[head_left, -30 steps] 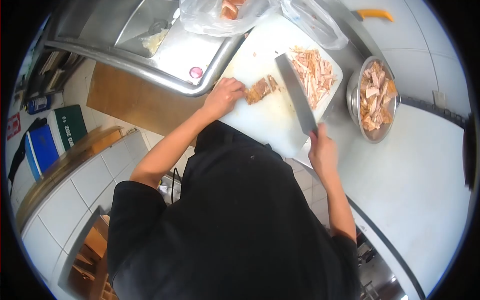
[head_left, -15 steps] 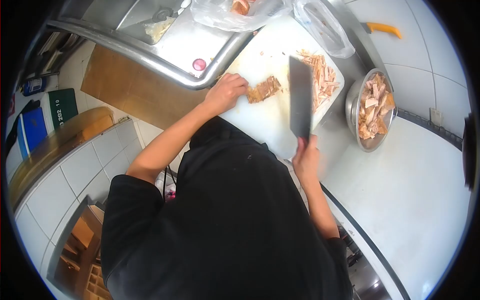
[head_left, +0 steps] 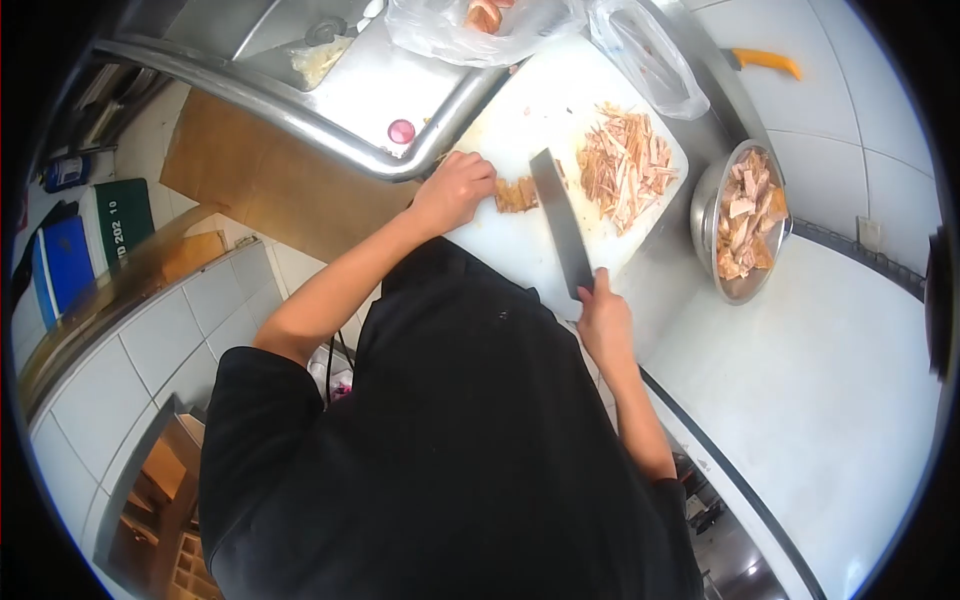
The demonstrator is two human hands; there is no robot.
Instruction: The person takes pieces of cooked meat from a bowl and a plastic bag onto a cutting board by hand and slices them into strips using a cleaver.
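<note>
My right hand [head_left: 607,322] grips a cleaver [head_left: 563,228], its broad blade slanting across the white cutting board [head_left: 555,95]. The far part of the blade is at the right end of a brown piece of cooked meat [head_left: 517,195]; whether it touches cannot be told. At the meat's left end, my left hand [head_left: 457,190] is closed with fingers bent, holding it against the board. Its fingertips are partly hidden. To the right of the blade lies a loose pile of thin meat strips [head_left: 627,170].
A metal bowl [head_left: 704,220] of meat chunks stands right of the board. Behind it lie a plastic bag [head_left: 425,30] with meat inside and another clear bag [head_left: 655,65]. A metal sink [head_left: 300,110] borders the left. An orange-handled knife [head_left: 765,62] is near the wall.
The cleaver has moved left from beside the strip pile to the meat's right end, and its blade is now tilted. More of the strips show. My left hand has barely moved.
</note>
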